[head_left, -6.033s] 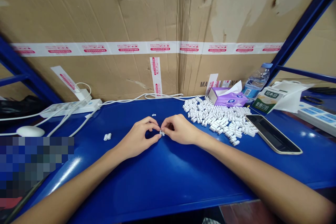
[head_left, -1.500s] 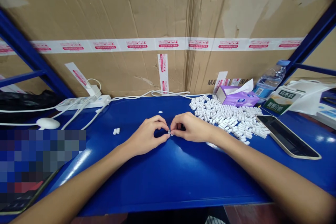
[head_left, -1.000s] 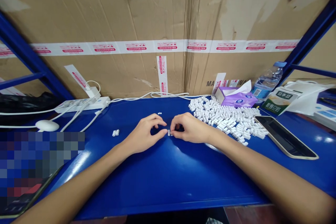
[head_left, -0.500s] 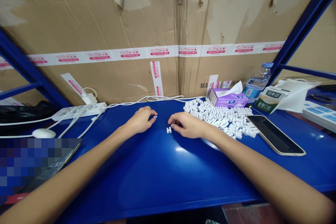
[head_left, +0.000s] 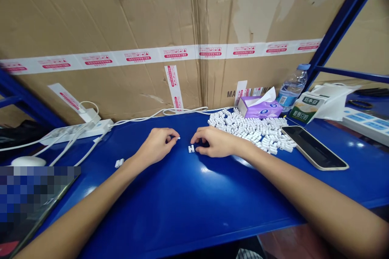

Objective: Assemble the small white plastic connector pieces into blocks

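My left hand is closed in a pinch, with a small white plastic piece showing at its fingertips. Its exact kind is too small to make out. To the right, my right hand has its thumb and fingers curved and apart, with nothing seen between them. Just at its fingertips, a couple of white plastic pieces with dark slots lie side by side on the blue table. Beside my left forearm lie more white pieces. Behind my right wrist spreads a large heap of similar white pieces.
A phone lies right of the heap. Behind stand a purple tissue box, a water bottle and a carton. On the left are a power strip with white cables and a white mouse. Cardboard closes the back.
The view has shifted, so things sit further left. The white pieces beside my left forearm have come into sight. My left hand keeps its pinch; my right thumb and fingers have spread slightly.
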The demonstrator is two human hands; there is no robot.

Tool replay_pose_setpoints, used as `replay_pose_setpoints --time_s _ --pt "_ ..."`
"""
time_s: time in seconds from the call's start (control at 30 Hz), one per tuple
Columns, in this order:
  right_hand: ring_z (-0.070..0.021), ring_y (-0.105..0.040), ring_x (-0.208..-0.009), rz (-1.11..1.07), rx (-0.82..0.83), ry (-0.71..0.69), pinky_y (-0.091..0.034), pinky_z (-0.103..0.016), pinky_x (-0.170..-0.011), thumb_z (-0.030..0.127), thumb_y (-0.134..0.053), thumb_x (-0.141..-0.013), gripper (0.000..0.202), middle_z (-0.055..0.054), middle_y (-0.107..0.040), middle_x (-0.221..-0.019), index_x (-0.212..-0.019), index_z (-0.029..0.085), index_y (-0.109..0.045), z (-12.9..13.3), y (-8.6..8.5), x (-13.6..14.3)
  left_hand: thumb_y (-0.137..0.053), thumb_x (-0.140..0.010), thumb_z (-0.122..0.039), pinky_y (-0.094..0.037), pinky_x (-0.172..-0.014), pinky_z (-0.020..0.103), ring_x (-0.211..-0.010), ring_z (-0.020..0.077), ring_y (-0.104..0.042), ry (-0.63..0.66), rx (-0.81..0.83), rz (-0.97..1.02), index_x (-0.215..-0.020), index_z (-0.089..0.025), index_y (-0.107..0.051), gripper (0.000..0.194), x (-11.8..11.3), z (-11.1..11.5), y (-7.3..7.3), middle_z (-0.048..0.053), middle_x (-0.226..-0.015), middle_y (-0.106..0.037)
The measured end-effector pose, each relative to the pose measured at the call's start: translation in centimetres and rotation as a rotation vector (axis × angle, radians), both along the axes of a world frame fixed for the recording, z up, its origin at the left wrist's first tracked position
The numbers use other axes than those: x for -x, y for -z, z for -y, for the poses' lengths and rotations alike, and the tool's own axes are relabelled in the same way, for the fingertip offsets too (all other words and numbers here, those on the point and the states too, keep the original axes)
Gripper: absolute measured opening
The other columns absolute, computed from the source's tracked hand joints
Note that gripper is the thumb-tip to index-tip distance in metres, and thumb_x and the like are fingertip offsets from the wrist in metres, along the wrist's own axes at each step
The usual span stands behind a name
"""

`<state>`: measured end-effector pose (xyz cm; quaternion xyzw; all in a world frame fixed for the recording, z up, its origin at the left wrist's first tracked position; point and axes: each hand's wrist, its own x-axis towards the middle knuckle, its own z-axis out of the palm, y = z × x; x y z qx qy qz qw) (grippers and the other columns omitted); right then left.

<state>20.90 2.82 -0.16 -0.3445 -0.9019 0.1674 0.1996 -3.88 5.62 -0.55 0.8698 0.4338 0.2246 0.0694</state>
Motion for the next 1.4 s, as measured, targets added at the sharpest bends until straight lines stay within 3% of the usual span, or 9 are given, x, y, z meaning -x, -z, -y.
replay_pose_setpoints --time_s 0.4,0.63,0.97,1.4 --pt "-0.0161 -0.061 -0.081 -0.047 0.022 0.026 -0.047 -0.028 -0.076 0.016 -0.074 -0.086 0.018 -0.006 -0.069 -0.097 -0.104 0.017 -0.075 0.1 0.7 0.4 -0.065 -0.092 -0.02 -0.052 -0.069 0.026 -0.077 0.0159 -0.07 0.278 0.033 0.193 -0.091 -0.021 -0.079 0.014 -1.1 2.0 -0.1 0.004 -0.091 -0.077" --pt "-0.015 -0.06 -0.079 -0.052 0.004 0.028 -0.046 -0.027 -0.074 0.015 -0.075 -0.085 0.017 -0.005 -0.069 -0.094 -0.102 0.017 -0.076 0.0 0.8 0.5 -0.071 -0.088 -0.021 -0.051 -0.064 0.024 -0.065 0.0134 -0.066 0.275 0.029 0.214 -0.08 -0.021 -0.076 0.009 -1.2 2.2 0.0 0.0 -0.076 -0.074" --pt "-0.0157 -0.059 -0.078 -0.039 -0.006 0.018 -0.045 -0.028 -0.074 0.015 -0.074 -0.085 0.015 -0.005 -0.071 -0.092 -0.099 0.016 -0.076 0.0 0.7 0.6 -0.068 -0.091 -0.024 -0.05 -0.064 0.025 -0.066 0.0135 -0.067 0.274 -0.071 0.185 -0.081 -0.021 -0.075 0.013 -1.2 2.3 0.2 0.0 -0.077 -0.074" --pt "-0.0153 -0.058 -0.078 -0.027 -0.002 0.023 -0.045 -0.028 -0.073 0.015 -0.073 -0.086 0.015 -0.005 -0.069 -0.093 -0.1 0.015 -0.075 0.0 0.6 0.6 -0.067 -0.092 -0.026 -0.051 -0.065 0.025 -0.068 0.0141 -0.068 0.288 -0.073 0.177 -0.082 -0.021 -0.075 0.014 -1.3 2.5 0.3 0.001 -0.079 -0.075"
